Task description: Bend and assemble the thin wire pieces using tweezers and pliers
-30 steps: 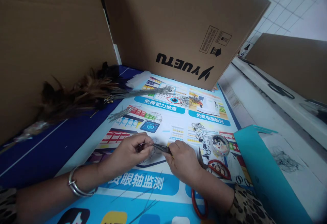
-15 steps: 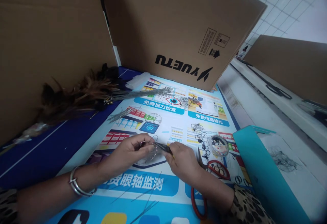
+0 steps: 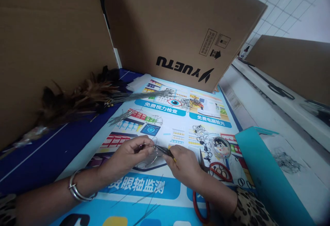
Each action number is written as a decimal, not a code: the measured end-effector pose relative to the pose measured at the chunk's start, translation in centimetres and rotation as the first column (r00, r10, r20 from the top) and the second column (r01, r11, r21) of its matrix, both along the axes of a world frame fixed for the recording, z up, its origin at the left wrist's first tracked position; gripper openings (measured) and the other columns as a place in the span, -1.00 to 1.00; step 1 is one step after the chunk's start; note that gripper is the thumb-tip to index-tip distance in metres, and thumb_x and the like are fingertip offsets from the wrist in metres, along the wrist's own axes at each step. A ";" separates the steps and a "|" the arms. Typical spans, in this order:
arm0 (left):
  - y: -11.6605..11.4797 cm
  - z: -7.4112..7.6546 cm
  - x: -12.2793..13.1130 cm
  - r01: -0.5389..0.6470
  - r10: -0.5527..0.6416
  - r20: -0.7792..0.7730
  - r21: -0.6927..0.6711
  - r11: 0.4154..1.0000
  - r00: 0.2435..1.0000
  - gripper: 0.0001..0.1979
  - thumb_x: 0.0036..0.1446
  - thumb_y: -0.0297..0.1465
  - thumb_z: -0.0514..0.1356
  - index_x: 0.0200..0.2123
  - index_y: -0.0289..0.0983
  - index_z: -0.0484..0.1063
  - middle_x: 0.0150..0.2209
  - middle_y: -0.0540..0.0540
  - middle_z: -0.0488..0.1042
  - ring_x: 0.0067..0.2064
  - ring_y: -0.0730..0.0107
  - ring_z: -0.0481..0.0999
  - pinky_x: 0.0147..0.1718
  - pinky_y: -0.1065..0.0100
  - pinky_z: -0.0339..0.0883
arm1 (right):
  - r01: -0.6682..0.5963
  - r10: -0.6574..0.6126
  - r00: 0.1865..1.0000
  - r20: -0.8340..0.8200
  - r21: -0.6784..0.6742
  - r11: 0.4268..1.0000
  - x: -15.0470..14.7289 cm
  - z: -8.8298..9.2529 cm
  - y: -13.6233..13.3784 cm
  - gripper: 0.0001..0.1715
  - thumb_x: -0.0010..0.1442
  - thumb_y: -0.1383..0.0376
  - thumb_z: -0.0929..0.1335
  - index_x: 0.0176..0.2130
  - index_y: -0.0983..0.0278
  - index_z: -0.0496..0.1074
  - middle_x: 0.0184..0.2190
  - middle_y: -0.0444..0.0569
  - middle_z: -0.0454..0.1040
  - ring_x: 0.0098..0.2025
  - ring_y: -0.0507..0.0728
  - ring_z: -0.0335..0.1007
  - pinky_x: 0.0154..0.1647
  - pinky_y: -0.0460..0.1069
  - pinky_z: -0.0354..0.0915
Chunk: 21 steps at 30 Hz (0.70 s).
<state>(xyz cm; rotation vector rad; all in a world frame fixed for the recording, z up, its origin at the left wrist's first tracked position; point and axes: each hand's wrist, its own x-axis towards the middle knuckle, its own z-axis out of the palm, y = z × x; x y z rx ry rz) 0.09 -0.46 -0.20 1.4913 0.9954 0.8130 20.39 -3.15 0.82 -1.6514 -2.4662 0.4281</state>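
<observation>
My left hand pinches a thin wire piece bent into loops, above the middle of the printed sheet. In my right hand are pliers with dark and yellow handles. Their jaws point left and meet the wire at my left fingertips; the exact grip there is too small to make out. Red-handled scissors lie under and beside my right forearm. Several loose straight wires rest on the sheet in front of me.
Large cardboard panels stand behind and at left. Brown feathers and a wire bundle lie at back left. Black rings and tangled wire sit near a round tin. A teal box holding tangled wire stands at right.
My right hand has turned slightly, and more of the pliers' handles shows. The left hand keeps its pinch on the wire in nearly the same place.
</observation>
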 end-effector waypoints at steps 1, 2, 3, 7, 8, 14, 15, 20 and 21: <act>0.0 0.0 -0.1 0.009 -0.009 0.004 -0.003 1.000 1.000 -0.85 0.11 -0.31 0.10 -0.40 -0.27 0.33 -0.45 0.04 0.31 -0.45 0.52 0.24 -0.52 0.51 0.12 | 0.001 -0.001 1.000 0.002 0.000 1.000 0.0 0.0 0.0 -0.65 0.27 0.09 0.13 -0.30 0.27 0.29 -0.35 -0.07 0.40 -0.36 0.04 0.28 -0.48 -0.11 0.02; 0.1 0.0 -0.1 0.018 -0.018 0.008 -0.005 1.000 1.000 -0.85 0.11 -0.31 0.10 -0.40 -0.27 0.33 -0.45 0.04 0.30 -0.45 0.52 0.24 -0.51 0.51 0.12 | 0.002 -0.002 1.000 0.004 0.001 1.000 0.0 0.0 0.0 -0.65 0.27 0.09 0.13 -0.30 0.27 0.29 -0.35 -0.07 0.40 -0.35 0.04 0.28 -0.48 -0.11 0.03; 0.1 0.0 -0.2 0.025 -0.025 0.011 -0.001 1.000 1.000 -0.85 0.12 -0.31 0.10 -0.40 -0.27 0.33 -0.46 0.05 0.29 -0.45 0.53 0.24 -0.51 0.51 0.13 | 0.002 -0.002 1.000 0.005 0.001 1.000 0.0 0.0 0.0 -0.65 0.27 0.09 0.13 -0.30 0.27 0.29 -0.35 -0.07 0.40 -0.35 0.04 0.28 -0.47 -0.11 0.03; 0.2 -0.1 -0.2 0.033 -0.032 -0.012 0.064 0.997 0.999 -0.86 0.12 -0.32 0.10 -0.41 -0.27 0.34 -0.44 0.04 0.29 -0.40 0.51 0.27 -0.44 0.50 0.16 | -0.009 0.009 1.000 0.001 0.003 1.000 0.1 0.1 -0.1 -0.65 0.27 0.09 0.13 -0.30 0.27 0.29 -0.34 -0.07 0.39 -0.33 0.04 0.28 -0.46 -0.11 0.05; 0.2 -0.1 -0.2 0.033 -0.031 -0.023 0.082 0.996 0.999 -0.86 0.13 -0.32 0.10 -0.40 -0.27 0.34 -0.43 0.04 0.30 -0.39 0.50 0.28 -0.42 0.49 0.17 | -0.010 0.010 1.000 0.000 0.005 1.000 0.1 0.1 -0.1 -0.66 0.26 0.09 0.13 -0.29 0.27 0.29 -0.34 -0.07 0.39 -0.33 0.04 0.28 -0.46 -0.11 0.05; 0.2 -0.2 -0.2 0.020 -0.007 -0.087 0.146 0.989 0.996 -0.85 0.13 -0.33 0.08 -0.41 -0.27 0.33 -0.43 0.03 0.30 -0.38 0.48 0.29 -0.39 0.47 0.18 | 0.015 -0.016 1.000 0.021 0.062 0.998 -0.1 0.1 -0.3 -0.70 0.25 0.12 0.16 -0.24 0.27 0.31 -0.28 -0.02 0.37 -0.25 0.09 0.26 -0.36 -0.08 0.13; 0.2 -0.2 -0.1 0.014 0.001 -0.098 0.152 0.988 0.995 -0.85 0.13 -0.33 0.08 -0.41 -0.27 0.33 -0.43 0.02 0.30 -0.38 0.48 0.29 -0.39 0.46 0.18 | 0.019 -0.021 0.999 0.027 0.074 0.997 -0.2 0.1 -0.3 -0.70 0.25 0.13 0.17 -0.23 0.27 0.32 -0.28 -0.02 0.37 -0.24 0.09 0.26 -0.34 -0.07 0.14; 0.2 -0.1 0.0 -0.008 0.033 -0.134 0.187 0.982 0.990 -0.85 0.14 -0.34 0.06 -0.42 -0.27 0.31 -0.44 0.02 0.30 -0.38 0.46 0.30 -0.39 0.45 0.18 | 0.038 -0.050 0.996 0.077 0.142 0.989 -0.4 -0.5 -0.3 -0.72 0.23 0.15 0.19 -0.19 0.27 0.33 -0.26 0.02 0.36 -0.20 0.14 0.25 -0.30 -0.03 0.17; 0.1 -0.1 0.0 -0.009 0.037 -0.141 0.199 0.980 0.989 -0.85 0.14 -0.34 0.05 -0.42 -0.27 0.30 -0.43 0.02 0.29 -0.38 0.46 0.30 -0.39 0.45 0.18 | 0.039 -0.052 0.995 0.087 0.152 0.988 -0.4 -0.6 -0.3 -0.72 0.23 0.15 0.20 -0.19 0.27 0.33 -0.26 0.02 0.36 -0.20 0.15 0.25 -0.29 -0.02 0.17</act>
